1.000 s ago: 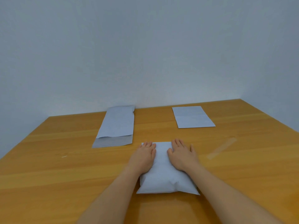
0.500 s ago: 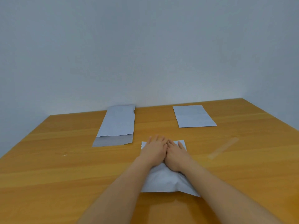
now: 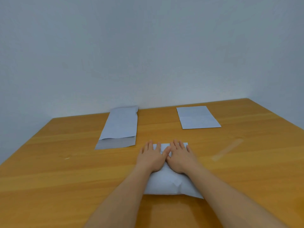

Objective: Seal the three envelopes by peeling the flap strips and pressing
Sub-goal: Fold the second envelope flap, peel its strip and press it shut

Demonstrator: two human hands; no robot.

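Envelopes are lying on the wooden table (image 3: 69, 178), and the near envelope (image 3: 166, 183) is resting under both flat hands, left hand (image 3: 152, 157) and right hand (image 3: 180, 157) pressing its far end, long side pointing away, gripping nothing.

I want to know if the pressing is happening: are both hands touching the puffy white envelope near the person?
Touching. The head view shows the left hand and right hand lying flat, fingers straight, on the puffy white envelope.
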